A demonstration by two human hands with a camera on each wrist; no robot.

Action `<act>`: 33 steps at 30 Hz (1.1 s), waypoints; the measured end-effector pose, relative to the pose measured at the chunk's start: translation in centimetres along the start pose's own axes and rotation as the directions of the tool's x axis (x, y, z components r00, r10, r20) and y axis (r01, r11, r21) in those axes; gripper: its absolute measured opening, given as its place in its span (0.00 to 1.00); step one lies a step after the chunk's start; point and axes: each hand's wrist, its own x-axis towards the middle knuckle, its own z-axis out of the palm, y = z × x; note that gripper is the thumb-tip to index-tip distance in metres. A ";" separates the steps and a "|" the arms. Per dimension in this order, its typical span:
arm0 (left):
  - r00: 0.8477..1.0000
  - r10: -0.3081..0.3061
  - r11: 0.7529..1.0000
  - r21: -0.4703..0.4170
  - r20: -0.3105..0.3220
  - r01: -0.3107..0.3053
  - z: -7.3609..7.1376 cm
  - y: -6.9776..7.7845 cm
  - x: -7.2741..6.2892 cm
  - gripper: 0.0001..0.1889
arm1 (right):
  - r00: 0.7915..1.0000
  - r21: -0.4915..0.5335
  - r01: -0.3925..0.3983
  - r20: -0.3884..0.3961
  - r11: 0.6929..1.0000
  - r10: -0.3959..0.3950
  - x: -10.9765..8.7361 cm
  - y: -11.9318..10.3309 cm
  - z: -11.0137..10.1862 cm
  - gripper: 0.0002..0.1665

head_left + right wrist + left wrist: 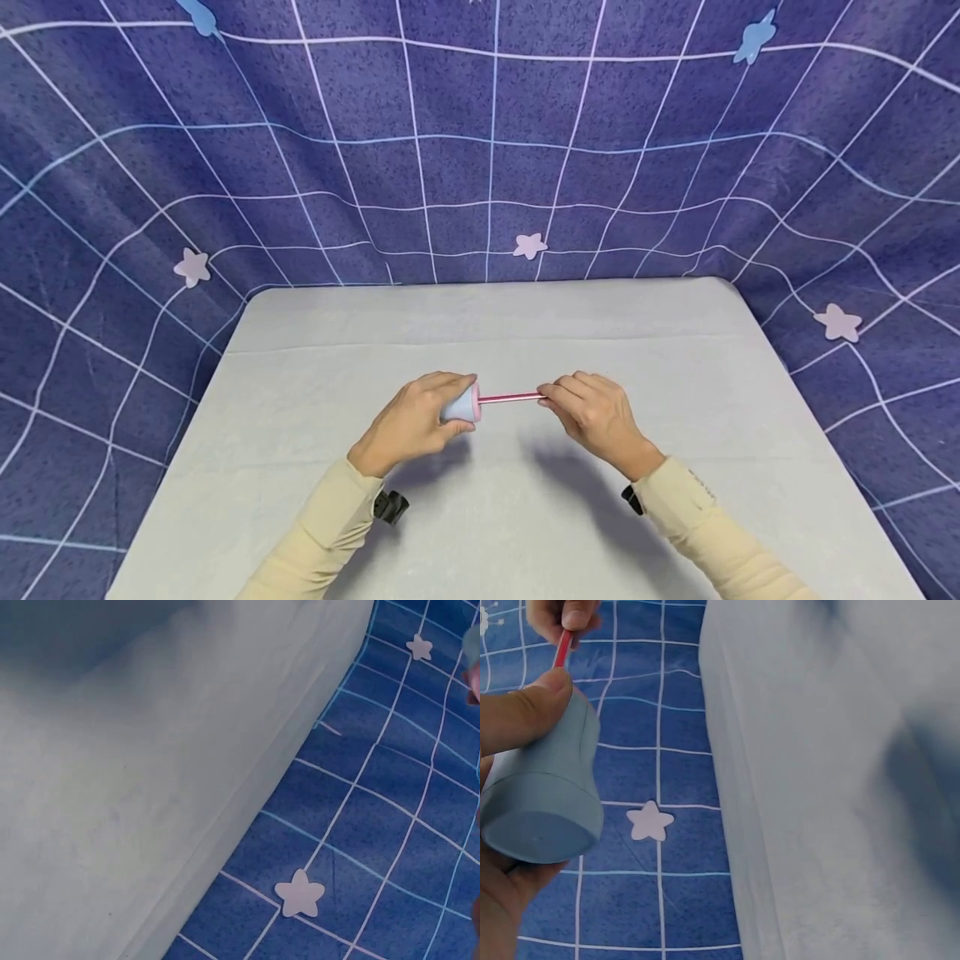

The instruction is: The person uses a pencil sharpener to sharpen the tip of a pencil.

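A light blue cup [458, 407] with a pink rim or lid [476, 402] lies on its side in the air above the table. My left hand [417, 415] grips it, thumb and fingers on opposite sides; its rounded base faces the left wrist camera. From the pink end a thin red-and-white straw [510, 399] runs rightward. Its far end is pinched between the thumb and fingers of my right hand [596, 415]. How deep the straw goes into the cup is hidden. In the right wrist view, only slivers of the cup [472, 646] and of fingers show at the right edge.
A table [360, 325] with a pale cover lies beneath both hands, which cast shadows on it. Around its back and sides hangs a blue curtain [457, 171] with grid lines and star shapes. Each wrist carries a small black device [391, 507].
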 end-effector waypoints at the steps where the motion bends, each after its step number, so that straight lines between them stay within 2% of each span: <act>1: 1.000 0.024 1.000 0.018 -0.020 -0.024 0.1 0.0 0.0 0.31 | 0.999 0.019 -0.021 0.032 1.000 0.020 0.0 0.0 -0.1 0.09; 3: 0.994 0.080 0.995 0.060 -0.071 -0.075 0.3 -0.1 -0.1 0.31 | 0.990 0.068 -0.094 0.108 0.993 0.087 0.1 -0.1 -0.4 0.05; 4: 0.989 0.109 0.991 0.083 -0.099 -0.100 0.5 -0.1 -0.2 0.31 | 0.979 0.092 -0.145 0.155 0.985 0.130 0.2 -0.2 -0.6 0.03; 5: 0.983 0.136 0.986 0.112 -0.125 -0.122 0.7 -0.1 -0.2 0.31 | 0.962 0.114 -0.207 0.207 0.972 0.180 0.4 -0.3 -0.8 0.02; 7: 0.970 0.181 0.975 0.163 -0.166 -0.154 1.1 -0.1 -0.4 0.31 | 0.902 0.160 -0.348 0.327 0.924 0.283 0.9 -0.4 -1.3 0.03; 9: 0.959 0.213 0.963 0.207 -0.186 -0.174 1.6 -0.1 -0.7 0.31 | 0.809 0.183 -0.491 0.460 0.852 0.367 1.3 -0.4 -1.7 0.02; 11: 0.950 0.243 0.950 0.245 -0.197 -0.193 2.1 -0.1 -0.9 0.31 | 0.694 0.202 -0.623 0.589 0.755 0.415 1.7 -0.3 -1.9 0.02; 13: 0.938 0.277 0.938 0.271 -0.206 -0.218 2.5 0.0 -1.2 0.31 | 0.579 0.237 -0.741 0.699 0.628 0.419 1.9 -0.1 -2.1 0.03; 16: 0.916 0.338 0.911 0.321 -0.217 -0.260 3.1 0.0 -1.3 0.29 | 0.416 0.252 -0.878 0.823 0.408 0.387 1.8 0.4 -2.1 0.05; 17: 0.910 0.353 0.903 0.333 -0.219 -0.270 3.2 0.0 -1.3 0.29 | 0.380 0.246 -0.901 0.846 0.357 0.375 1.8 0.5 -2.1 0.06; 18: 0.906 0.360 0.900 0.339 -0.220 -0.275 3.3 0.0 -1.3 0.29 | 0.359 0.240 -0.912 0.858 0.332 0.367 1.7 0.6 -2.1 0.06; 19: 0.907 0.359 0.901 0.336 -0.220 -0.275 3.4 0.0 -1.3 0.28 | 0.352 0.231 -0.914 0.861 0.333 0.367 1.6 0.6 -2.0 0.07; 20: 0.910 0.352 0.905 0.327 -0.219 -0.271 3.4 0.0 -1.3 0.29 | 0.356 0.220 -0.907 0.855 0.359 0.377 1.6 0.5 -1.9 0.07; 21: 0.917 0.335 0.914 0.309 -0.216 -0.261 3.4 -0.1 -1.3 0.29 | 0.377 0.212 -0.890 0.840 0.404 0.391 1.5 0.4 -1.8 0.07; 22: 0.927 0.310 0.927 0.286 -0.210 -0.245 3.3 -0.1 -1.3 0.30 | 0.418 0.209 -0.860 0.812 0.466 0.407 1.4 0.3 -1.7 0.06; 25: 0.962 0.208 0.962 0.215 -0.176 -0.169 2.6 -0.4 -1.1 0.30 | 0.594 0.184 -0.711 0.674 0.678 0.440 1.2 -0.3 -1.3 0.03; 26: 0.973 0.169 0.972 0.191 -0.158 -0.138 2.3 -0.5 -1.0 0.30 | 0.660 0.177 -0.650 0.614 0.739 0.433 1.1 -0.4 -1.1 0.04; 28: 0.991 0.082 0.988 0.141 -0.104 -0.067 1.6 -0.6 -0.7 0.30 | 0.784 0.166 -0.518 0.483 0.839 0.389 0.8 -0.5 -0.8 0.07; 29: 0.997 0.038 0.993 0.112 -0.069 -0.030 1.3 -0.5 -0.6 0.30 | 0.838 0.159 -0.449 0.417 0.879 0.352 0.7 -0.5 -0.7 0.09; 30: 1.000 -0.009 0.997 0.071 -0.027 0.011 0.9 -0.5 -0.4 0.30 | 0.882 0.154 -0.384 0.354 0.911 0.311 0.5 -0.4 -0.6 0.09; 31: 0.999 -0.049 0.998 0.034 0.016 0.048 0.4 -0.4 -0.2 0.30 | 0.918 0.150 -0.322 0.292 0.935 0.269 0.5 -0.3 -0.5 0.08; 33: 0.988 -0.115 0.992 -0.041 0.106 0.120 -0.4 -0.2 0.3 0.30 | 0.967 0.134 -0.207 0.176 0.969 0.182 0.4 -0.1 -0.4 0.06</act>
